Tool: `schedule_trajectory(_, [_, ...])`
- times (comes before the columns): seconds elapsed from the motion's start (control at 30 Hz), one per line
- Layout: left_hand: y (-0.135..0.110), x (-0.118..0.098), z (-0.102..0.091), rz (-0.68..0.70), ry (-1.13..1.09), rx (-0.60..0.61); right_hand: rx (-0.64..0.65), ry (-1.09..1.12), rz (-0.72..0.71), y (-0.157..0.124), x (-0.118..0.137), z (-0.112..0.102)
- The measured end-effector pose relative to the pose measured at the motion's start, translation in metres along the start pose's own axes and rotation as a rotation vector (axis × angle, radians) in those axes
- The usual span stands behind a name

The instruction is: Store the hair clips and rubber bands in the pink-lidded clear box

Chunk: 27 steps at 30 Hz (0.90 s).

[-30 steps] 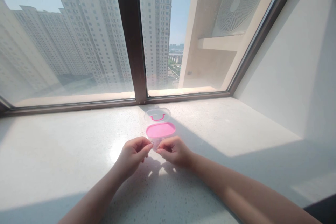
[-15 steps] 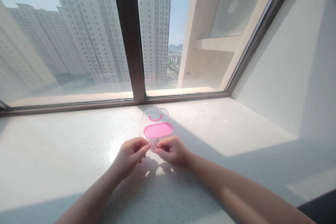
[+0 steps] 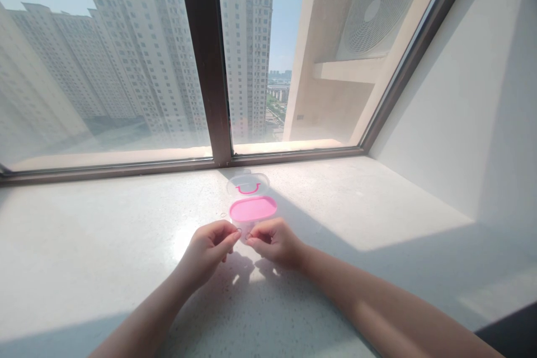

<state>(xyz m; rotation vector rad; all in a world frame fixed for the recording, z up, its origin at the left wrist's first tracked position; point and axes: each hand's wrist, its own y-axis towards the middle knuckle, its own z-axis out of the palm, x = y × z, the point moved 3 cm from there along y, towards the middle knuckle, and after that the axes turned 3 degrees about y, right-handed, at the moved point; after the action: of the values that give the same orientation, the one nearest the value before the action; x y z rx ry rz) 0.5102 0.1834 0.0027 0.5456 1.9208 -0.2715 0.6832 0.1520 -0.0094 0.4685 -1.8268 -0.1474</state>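
A small clear plastic box with a pink inside (image 3: 253,208) lies open on the white stone sill (image 3: 104,246), its clear lid (image 3: 248,183) with a pink handle folded back toward the window. Just in front of it my left hand (image 3: 208,250) and my right hand (image 3: 273,241) meet, each with fingers pinched. Between the fingertips is a tiny thin ring-like thing (image 3: 238,230), too small to name. A second tiny ring (image 3: 223,214) lies on the sill left of the box.
A large window with a dark frame post (image 3: 205,61) runs along the back of the sill. A white wall (image 3: 470,112) rises at the right. A dark edge (image 3: 512,330) shows at the bottom right corner.
The view shifted slightly; both hands stay pinched together in front of the box with almost no movement.
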Motion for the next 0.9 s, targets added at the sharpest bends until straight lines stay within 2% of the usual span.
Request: schedule_trajectory(0.9, [0.0013, -0.0016, -0.0004, 0.016, 0.042, 0.012, 0.019, 0.01, -0.019, -0.0013, -0.0013, 0.0009])
